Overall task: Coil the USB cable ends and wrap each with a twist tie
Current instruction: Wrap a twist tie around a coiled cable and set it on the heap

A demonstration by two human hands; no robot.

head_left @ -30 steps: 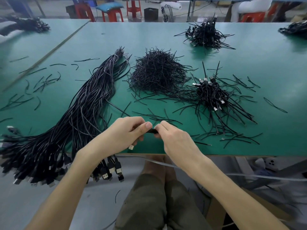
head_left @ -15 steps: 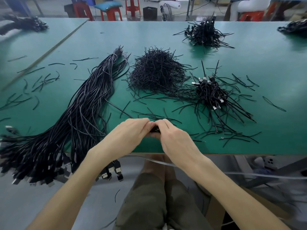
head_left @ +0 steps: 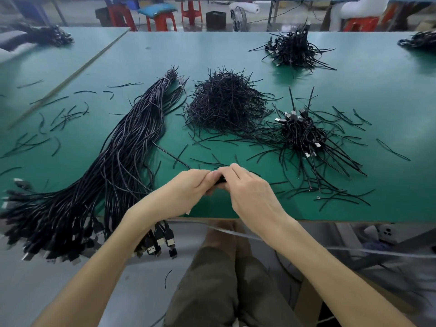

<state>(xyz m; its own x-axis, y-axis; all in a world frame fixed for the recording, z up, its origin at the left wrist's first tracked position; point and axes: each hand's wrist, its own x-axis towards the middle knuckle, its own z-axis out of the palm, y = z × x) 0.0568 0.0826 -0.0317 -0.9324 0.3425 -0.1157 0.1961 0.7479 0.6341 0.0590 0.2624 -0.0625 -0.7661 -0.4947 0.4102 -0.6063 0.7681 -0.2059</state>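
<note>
My left hand (head_left: 188, 190) and my right hand (head_left: 247, 192) meet fingertip to fingertip over the near edge of the green table (head_left: 306, 95). Between them they pinch a small black coiled cable (head_left: 220, 180), mostly hidden by the fingers. A long bundle of uncoiled black USB cables (head_left: 118, 156) lies on the left, its plugs hanging over the table edge. A heap of black twist ties (head_left: 224, 105) sits in the middle. A pile of coiled, tied cables (head_left: 304, 135) lies to the right.
Loose twist ties (head_left: 59, 119) are scattered over the left and front of the table. Another pile of tied cables (head_left: 295, 48) sits at the back, more at the far right (head_left: 420, 41). Red stools (head_left: 162, 17) stand beyond the table. My knees are below its edge.
Both hands have drawn closer together and slightly forward over the table, the fingers closing tighter round the small coil.
</note>
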